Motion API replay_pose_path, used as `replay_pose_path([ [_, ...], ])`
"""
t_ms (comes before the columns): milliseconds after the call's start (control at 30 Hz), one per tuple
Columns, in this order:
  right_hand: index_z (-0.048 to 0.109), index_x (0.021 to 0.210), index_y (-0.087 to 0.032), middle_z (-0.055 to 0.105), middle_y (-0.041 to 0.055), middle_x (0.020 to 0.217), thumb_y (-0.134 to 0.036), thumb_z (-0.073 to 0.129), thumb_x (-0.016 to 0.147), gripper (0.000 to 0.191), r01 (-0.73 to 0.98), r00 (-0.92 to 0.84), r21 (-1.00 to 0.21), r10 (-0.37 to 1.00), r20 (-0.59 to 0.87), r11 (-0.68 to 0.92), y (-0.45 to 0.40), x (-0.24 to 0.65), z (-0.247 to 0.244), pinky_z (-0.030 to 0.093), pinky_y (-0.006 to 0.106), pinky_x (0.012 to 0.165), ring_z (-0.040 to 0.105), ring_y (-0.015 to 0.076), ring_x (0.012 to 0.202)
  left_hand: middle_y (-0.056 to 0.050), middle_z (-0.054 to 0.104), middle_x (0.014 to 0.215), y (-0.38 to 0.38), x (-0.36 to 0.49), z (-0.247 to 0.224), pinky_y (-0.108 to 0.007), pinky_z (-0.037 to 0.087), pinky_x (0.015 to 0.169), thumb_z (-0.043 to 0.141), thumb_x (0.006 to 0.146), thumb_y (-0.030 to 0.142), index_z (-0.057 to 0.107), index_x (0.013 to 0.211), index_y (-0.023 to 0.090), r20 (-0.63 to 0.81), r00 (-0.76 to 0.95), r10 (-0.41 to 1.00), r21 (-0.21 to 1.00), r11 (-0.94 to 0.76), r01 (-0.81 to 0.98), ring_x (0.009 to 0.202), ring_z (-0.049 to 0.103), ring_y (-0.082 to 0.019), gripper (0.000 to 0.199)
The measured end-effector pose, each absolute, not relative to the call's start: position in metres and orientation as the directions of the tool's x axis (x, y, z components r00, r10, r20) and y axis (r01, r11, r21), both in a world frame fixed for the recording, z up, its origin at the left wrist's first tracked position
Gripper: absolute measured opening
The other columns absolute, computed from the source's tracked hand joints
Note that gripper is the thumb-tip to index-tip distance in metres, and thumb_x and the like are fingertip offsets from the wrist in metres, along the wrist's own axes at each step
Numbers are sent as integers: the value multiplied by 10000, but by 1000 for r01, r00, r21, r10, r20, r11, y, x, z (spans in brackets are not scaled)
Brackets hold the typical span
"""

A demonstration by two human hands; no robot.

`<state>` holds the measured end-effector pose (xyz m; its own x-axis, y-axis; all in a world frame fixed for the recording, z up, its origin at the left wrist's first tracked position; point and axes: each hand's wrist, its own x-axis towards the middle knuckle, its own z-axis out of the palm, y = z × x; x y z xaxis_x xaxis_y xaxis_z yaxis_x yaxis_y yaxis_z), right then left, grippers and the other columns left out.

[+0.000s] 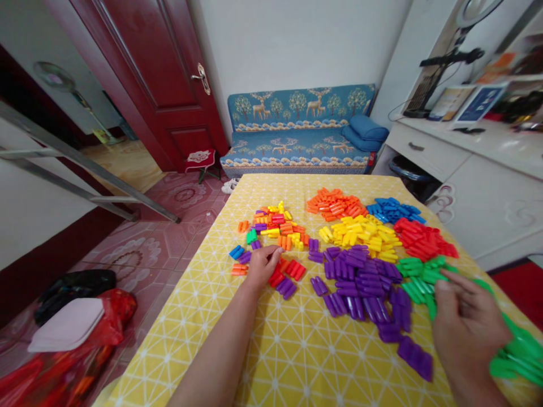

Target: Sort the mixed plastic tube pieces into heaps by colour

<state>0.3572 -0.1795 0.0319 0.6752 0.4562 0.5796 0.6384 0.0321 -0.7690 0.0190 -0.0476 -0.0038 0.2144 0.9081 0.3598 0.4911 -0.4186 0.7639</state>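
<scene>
At far left we list a standing fan (55, 76) beyond the doorway and, nearer on the floor, a red bag (121, 316); next, a dark red door (156, 62). On the surface (305, 362), covered with yellow patterned cloth, we record first a mixed group (278, 218) of small plastic pieces in orange, yellow, red, purple, green and blue. Our left hand (263, 264) lies at its near edge, fingers curled and thumb close to them; we cannot tell whether it pinches a piece. Rightward we count an orange heap (335, 203) at the back, a yellow heap (367, 233) before it, and a broad purple heap (360, 280) nearest us; then a blue heap (392, 210), a red heap (424, 237) and a green heap (418, 289). Last, our right hand (469, 322) is over the green pieces, thumb near the forefinger; whether anything is gripped, we cannot tell.
</scene>
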Motion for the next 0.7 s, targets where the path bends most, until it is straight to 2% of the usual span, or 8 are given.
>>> replay_pose_path([
  [100,697,1058,-207,711,82,909,-373,637,846,277,532,486,-817,711,509,221,-165,285,44,531,318,672,658,184,722,-11,623,625,-47,19,-4,-220,397,571,466,945,367,697,778,130,369,213,905,755,-426,500,583,543,-119,371],
  [167,681,1051,-213,709,50,866,-344,609,869,235,447,309,-848,840,445,284,-155,240,43,525,272,635,656,160,699,-14,637,633,-48,19,-5,-224,403,576,465,947,359,704,793,133,378,216,900,747,-434,503,585,555,-122,363],
  [233,668,1042,-212,699,35,830,-339,577,888,220,339,172,-893,914,369,296,-144,201,32,520,250,607,650,149,676,-18,651,647,-48,20,-4,-231,417,583,465,950,354,706,802,139,387,220,896,738,-444,509,589,570,-126,355],
  [333,650,1038,-200,683,26,784,-367,556,891,242,179,107,-963,969,222,201,-130,165,7,501,229,526,625,139,606,-39,691,727,-47,18,-3,-259,474,660,482,945,332,704,834,155,453,137,881,713,-450,537,672,623,-151,305],
  [400,648,1036,-190,675,25,762,-381,570,874,262,135,100,-980,982,160,146,-125,156,-8,490,224,497,612,137,582,-64,711,861,-44,15,-3,-305,506,789,494,937,297,701,897,171,547,5,837,678,-446,585,828,653,-181,246],
  [500,652,1014,-184,681,36,779,-391,585,857,268,122,80,-986,989,128,117,-122,157,-17,496,233,512,622,147,606,-101,666,1127,-39,8,-2,-379,471,976,507,917,249,680,1053,193,628,-117,769,605,-387,696,1098,602,-220,227],
  [600,652,992,-177,689,53,809,-390,580,859,261,128,59,-987,992,110,101,-124,160,-14,495,238,529,632,156,636,-136,525,1377,-36,3,-4,-435,420,1059,592,851,256,623,1223,204,549,-78,832,507,-257,823,1281,491,-280,377],
  [700,659,980,-169,695,66,823,-372,575,862,249,155,39,-982,993,112,105,-125,160,-9,491,240,548,638,161,665,-137,433,1473,-36,4,-6,-475,404,1065,664,785,298,645,1213,223,408,-19,913,387,-153,909,1312,453,-340,435],
])
